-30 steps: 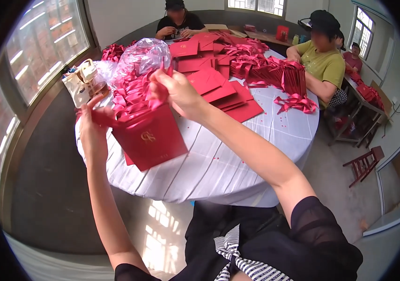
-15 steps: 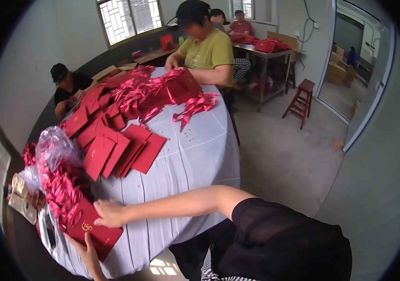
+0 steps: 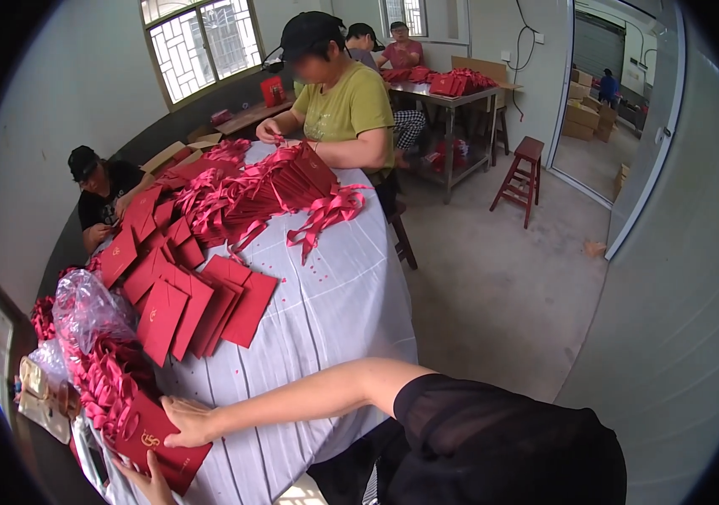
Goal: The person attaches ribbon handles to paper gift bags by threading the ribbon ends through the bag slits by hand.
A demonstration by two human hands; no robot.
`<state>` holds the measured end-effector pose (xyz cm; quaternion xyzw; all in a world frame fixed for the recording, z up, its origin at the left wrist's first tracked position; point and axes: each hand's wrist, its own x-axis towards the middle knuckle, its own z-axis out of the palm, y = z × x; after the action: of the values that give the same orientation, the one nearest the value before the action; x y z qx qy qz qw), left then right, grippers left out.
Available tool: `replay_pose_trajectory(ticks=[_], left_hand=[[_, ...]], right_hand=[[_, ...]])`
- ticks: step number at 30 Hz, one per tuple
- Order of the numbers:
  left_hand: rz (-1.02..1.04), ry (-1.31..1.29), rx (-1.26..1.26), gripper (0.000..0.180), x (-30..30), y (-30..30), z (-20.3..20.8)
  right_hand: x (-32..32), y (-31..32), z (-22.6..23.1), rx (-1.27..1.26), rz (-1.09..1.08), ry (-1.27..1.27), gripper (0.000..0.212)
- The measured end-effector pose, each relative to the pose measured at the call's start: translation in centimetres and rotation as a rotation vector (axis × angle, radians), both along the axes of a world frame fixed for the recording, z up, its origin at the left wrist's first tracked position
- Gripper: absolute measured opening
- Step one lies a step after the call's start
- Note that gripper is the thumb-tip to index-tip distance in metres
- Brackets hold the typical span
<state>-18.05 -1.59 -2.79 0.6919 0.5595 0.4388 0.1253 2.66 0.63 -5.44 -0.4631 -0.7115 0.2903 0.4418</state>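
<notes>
Bag (image 3: 170, 457), red, gold emblem: front up at the near left rim of the cloth-covered table (image 3: 326, 303), upper end against the ribbons (image 3: 107, 391).
Right hand (image 3: 189, 421): palm down on the bag, fingers extended and apart, clamped on nothing that I can see.
Left hand (image 3: 153, 484): at the bag's near edge, thumb on the front, thumb and fingers apart; I cannot tell from my camera whether it grips.
Ribbons: pink-red, looped, heaped just beyond the bag.
Film (image 3: 90, 307): clear, crumpled, lying by the ribbons.
Tote (image 3: 42, 414): cream, left of the ribbons.
Flat bags (image 3: 178, 311): red, several, overlapping, mid-table.
Ribboned row (image 3: 279, 185): red bags packed close, bows spilling over, near the worker in green (image 3: 351, 118), whose hands are at the row's far side.
Worker in black (image 3: 115, 181): seated at the far left rim, dark cap.
Stool (image 3: 518, 181): red-brown, on the floor, right.
Side table (image 3: 456, 97): metal frame, red goods on top; I see it further back.
</notes>
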Motion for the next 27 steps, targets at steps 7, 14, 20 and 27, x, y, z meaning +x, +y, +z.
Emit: replay_pose_trajectory(ticks=[7, 14, 20, 27], left_hand=[[0.103, 0.218, -0.297, 0.091, 2.3, -1.5, 5.0], [-0.098, -0.092, -0.188, 0.086, 1.4, 3.0, 4.6], [0.106, 0.3, -0.073, 0.093, 2.6, 1.6, 4.0], [0.017, -0.009, 0.013, 0.085, -1.9, 3.8, -1.4]], right_hand=[[-1.9, 1.3, 1.3, -0.084, -0.045, -0.093, 0.061], [-2.6, 4.7, 1.8, -0.146, -0.107, -0.026, 0.058], [-1.0, 5.3, -0.7, -0.114, -0.006, -0.031, 0.082], [3.7, 3.2, 0.8, 0.0, 0.087, -0.047, 0.077]])
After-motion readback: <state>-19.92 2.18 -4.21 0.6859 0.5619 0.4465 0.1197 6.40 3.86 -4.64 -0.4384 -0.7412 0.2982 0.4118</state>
